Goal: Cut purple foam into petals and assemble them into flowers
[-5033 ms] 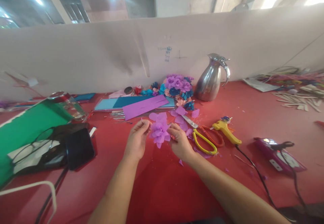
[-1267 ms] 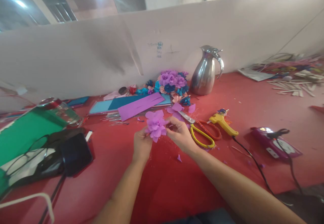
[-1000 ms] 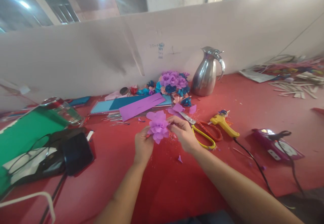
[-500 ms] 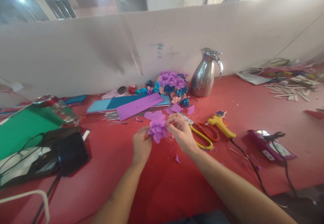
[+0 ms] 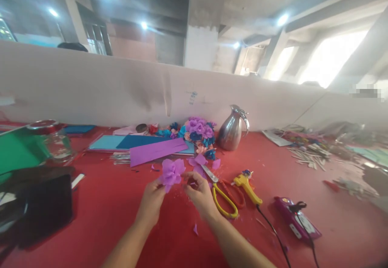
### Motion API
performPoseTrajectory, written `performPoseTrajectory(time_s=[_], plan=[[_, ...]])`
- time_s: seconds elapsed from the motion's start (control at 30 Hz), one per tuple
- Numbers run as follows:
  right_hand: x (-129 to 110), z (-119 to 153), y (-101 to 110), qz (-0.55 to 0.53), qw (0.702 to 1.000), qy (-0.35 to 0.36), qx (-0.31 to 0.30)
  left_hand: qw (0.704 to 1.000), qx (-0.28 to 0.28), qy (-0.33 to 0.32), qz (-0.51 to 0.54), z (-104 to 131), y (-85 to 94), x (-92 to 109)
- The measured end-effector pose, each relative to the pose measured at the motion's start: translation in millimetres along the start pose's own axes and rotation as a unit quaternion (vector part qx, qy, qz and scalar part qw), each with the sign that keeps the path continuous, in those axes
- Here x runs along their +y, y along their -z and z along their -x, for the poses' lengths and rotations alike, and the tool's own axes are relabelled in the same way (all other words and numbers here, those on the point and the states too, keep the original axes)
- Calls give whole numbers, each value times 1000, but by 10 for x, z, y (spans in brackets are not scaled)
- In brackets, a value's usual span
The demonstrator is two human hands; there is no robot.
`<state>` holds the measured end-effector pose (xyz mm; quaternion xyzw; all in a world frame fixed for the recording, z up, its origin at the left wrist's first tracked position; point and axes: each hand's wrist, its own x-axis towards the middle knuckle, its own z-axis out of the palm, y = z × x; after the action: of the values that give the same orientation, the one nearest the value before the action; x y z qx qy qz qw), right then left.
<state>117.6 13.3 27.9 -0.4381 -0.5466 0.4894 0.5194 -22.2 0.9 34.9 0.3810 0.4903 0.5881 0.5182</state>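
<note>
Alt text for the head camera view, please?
A left hand holds a purple paper flower over a red table, the right hand close beside it. Red-and-yellow-handled metal scissors and a yellow glue gun lie nearby.

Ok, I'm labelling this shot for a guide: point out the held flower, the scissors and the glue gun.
Flower (image 5: pixel 172 172), head view: on its petals.
Scissors (image 5: pixel 212 176), head view: on the blade near the handles.
Glue gun (image 5: pixel 247 186), head view: on its yellow body.
</note>
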Motion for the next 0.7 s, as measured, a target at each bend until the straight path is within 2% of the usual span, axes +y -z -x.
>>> performPoseTrajectory(time_s=[0.2,0.43,0.57,0.7], plan=[[40,2,-27,37,996,79,-8,998,0,-48,-35,-22,40,-43],[22,8,83,17,994,93,51,971,45,-202,-119,-105,94,-138],[-96,64,111,73,987,137,45,962,30,-228,-147,-108,95,-133],[-193,105,114,154,965,204,63,955,18,-241,-175,-94,90,-146]])
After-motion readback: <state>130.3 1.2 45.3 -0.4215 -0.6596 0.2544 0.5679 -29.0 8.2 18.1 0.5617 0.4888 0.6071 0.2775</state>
